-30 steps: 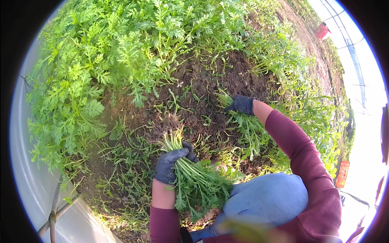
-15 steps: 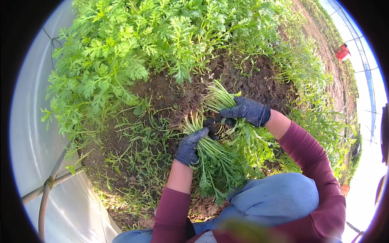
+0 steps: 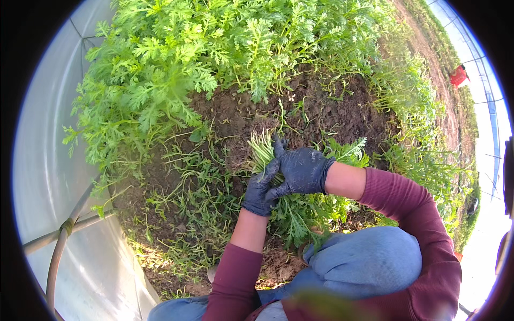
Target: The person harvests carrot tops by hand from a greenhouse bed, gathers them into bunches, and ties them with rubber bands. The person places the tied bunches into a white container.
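Observation:
My left hand (image 3: 259, 192), in a dark glove, is closed around a bunch of leafy greens (image 3: 262, 152). Pale cut-looking stem ends point up and away from me. The feathery leaves hang down toward my knee. My right hand (image 3: 304, 170), gloved the same way, presses against the left with its fingers wrapped round the same stems, hiding much of the bunch. More leafy greens (image 3: 348, 152) show just beyond and below the right hand; whether any of these are in its grip is hidden.
A dense stand of growing greens (image 3: 176, 59) rises ahead and to the left. Brown soil (image 3: 342, 109) with scattered trimmings (image 3: 198, 198) lies around my hands. Plastic sheeting (image 3: 48, 155) and crossed poles (image 3: 67, 227) border the left. A red object (image 3: 459, 76) stands far right.
My right hand has come down and left, from its own separate bunch to the stems at my left hand. That separate bunch's pale stems no longer show. The view has shifted slightly.

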{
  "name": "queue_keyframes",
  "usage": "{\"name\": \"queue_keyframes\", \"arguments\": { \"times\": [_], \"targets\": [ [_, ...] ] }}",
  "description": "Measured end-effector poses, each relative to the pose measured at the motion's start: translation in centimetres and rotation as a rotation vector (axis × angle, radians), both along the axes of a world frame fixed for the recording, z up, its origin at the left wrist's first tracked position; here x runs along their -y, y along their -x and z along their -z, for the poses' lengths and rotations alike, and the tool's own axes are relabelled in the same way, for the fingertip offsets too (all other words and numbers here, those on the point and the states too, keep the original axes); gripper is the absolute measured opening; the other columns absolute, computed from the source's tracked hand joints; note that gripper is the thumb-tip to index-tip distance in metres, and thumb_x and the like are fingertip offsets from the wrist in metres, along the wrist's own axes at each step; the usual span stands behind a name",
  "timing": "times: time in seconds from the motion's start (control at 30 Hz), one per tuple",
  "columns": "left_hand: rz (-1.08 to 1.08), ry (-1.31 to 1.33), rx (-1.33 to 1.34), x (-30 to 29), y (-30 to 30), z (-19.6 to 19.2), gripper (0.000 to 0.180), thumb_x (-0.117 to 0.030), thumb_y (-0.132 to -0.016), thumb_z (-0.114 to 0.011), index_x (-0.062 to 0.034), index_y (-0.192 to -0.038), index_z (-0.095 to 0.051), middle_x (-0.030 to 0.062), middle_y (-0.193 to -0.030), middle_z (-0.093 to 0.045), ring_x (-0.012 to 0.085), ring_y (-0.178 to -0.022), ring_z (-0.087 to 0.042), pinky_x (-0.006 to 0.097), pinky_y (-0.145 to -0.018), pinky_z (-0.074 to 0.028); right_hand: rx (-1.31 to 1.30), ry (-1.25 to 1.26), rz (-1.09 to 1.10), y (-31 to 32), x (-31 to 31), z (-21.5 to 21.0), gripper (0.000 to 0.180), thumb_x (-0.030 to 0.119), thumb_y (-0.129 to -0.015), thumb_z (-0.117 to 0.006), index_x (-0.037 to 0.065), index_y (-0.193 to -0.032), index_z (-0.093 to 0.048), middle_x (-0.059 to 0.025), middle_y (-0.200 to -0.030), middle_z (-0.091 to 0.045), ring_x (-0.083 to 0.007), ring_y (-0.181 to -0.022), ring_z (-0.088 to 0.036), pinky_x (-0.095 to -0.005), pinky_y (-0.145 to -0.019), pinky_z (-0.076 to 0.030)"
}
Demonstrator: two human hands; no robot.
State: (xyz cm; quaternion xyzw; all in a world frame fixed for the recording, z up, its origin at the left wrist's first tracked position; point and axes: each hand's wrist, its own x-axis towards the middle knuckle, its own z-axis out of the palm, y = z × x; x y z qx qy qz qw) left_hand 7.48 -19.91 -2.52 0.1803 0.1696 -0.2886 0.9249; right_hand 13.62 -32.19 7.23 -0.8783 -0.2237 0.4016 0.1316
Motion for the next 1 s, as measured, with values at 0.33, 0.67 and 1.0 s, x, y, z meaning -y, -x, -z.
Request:
{"name": "queue_keyframes", "arguments": {
  "times": [0.33,0.67,1.0],
  "targets": [
    [-0.071,-0.009,0.049,-2.1,-0.4,-0.9,0.049,-0.017,-0.077,-0.067,-0.0010,-0.120,-0.051,0.0102,-0.113,-0.059,0.0233,-0.100,-0.059,0.038,-0.087,-0.050,0.320,-0.308,0.206,-1.4,1.4,-2.8,0.052,0.053,-0.082,-0.055,0.006,-0.102,-0.062,-0.0132,-0.088,-0.065,-0.0320,-0.078,-0.063,-0.0399,-0.070,-0.050],
    [-0.013,0.077,0.175,-1.9,0.7,0.9,0.071,-0.025,-0.068,-0.072,0.0016,-0.127,-0.043,0.0149,-0.115,-0.058,0.0296,-0.104,-0.057,0.045,-0.096,-0.043,-0.447,-0.821,0.865,-1.5,0.5,-1.4,0.020,0.021,-0.082,-0.068,0.002,-0.079,-0.066,-0.0008,-0.060,-0.059,-0.0059,-0.050,-0.053,-0.0206,-0.047,-0.043],
    [0.044,0.125,0.245,-2.2,0.8,1.2,0.085,-0.033,-0.067,-0.074,0.0039,-0.133,-0.035,0.0105,-0.101,-0.061,0.0266,-0.098,-0.057,0.041,-0.092,-0.043,0.767,-0.565,0.653,-3.6,3.1,-3.2,0.042,0.014,-0.080,-0.068,0.005,-0.119,-0.055,-0.0121,-0.101,-0.063,-0.0210,-0.094,-0.061,-0.0322,-0.083,-0.048]
  ]
}}
